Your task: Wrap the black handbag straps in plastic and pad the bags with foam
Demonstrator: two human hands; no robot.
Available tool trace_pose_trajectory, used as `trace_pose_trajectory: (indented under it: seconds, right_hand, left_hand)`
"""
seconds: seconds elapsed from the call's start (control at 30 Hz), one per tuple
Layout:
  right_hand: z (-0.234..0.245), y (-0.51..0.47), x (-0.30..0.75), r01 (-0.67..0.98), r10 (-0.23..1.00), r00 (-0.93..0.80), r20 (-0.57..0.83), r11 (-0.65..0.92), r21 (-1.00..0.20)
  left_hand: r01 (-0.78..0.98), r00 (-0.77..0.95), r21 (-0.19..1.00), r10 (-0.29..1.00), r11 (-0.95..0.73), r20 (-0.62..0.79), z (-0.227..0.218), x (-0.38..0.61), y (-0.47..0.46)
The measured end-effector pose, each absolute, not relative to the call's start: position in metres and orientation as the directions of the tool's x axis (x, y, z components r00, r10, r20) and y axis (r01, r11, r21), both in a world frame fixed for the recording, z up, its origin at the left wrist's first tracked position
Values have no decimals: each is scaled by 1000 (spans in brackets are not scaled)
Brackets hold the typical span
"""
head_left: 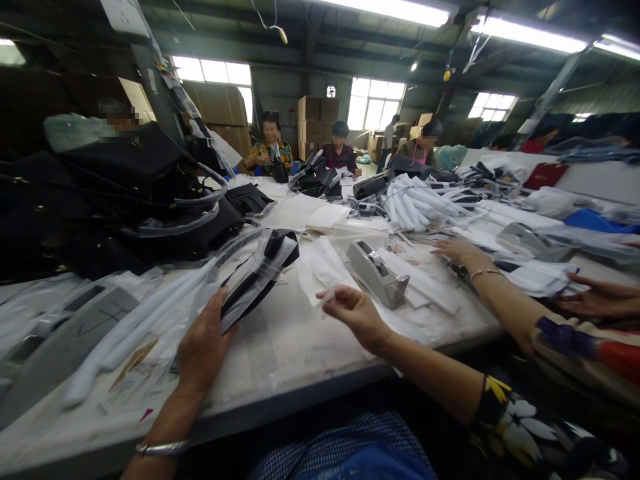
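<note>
My left hand grips the near end of a black strap wrapped in clear plastic, which lies slanted on the white table. My right hand hovers just right of it, fingers pinched on a small pale, see-through strip, apparently tape. A grey tape dispenser stands just beyond my right hand.
Black handbags are heaped at the left. White foam tubes and paper sheets cover the middle. A co-worker's arms reach over the table at the right. Several people sit at the far end. A second grey dispenser lies near left.
</note>
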State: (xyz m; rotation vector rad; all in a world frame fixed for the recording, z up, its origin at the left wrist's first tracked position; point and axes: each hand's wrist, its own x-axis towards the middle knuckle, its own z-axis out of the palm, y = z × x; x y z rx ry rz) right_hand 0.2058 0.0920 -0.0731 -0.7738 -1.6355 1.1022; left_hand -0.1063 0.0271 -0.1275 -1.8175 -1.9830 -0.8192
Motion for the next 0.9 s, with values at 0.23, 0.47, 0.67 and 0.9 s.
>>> trace_pose_trajectory:
  seconds: [0.23,0.47,0.67,0.9]
  right_hand:
    - [-80,22,210,138,516,-855,51,321,-937]
    - [-81,78,178,475,799,-543,258,546,-690]
    - [-129,94,141,631,720,-692,45,634,-448]
    - [-129,85,132,366,461,-882,95,800,-475]
  left_hand:
    - [977,-161,210,791,42,590,-125,-106,25]
    - [976,-154,218,796,29,585,-122,-102,25]
    - [966,-192,255,778,43,598,-122,-108,24]
    - [956,-226,288,750,49,621,-121,-109,25]
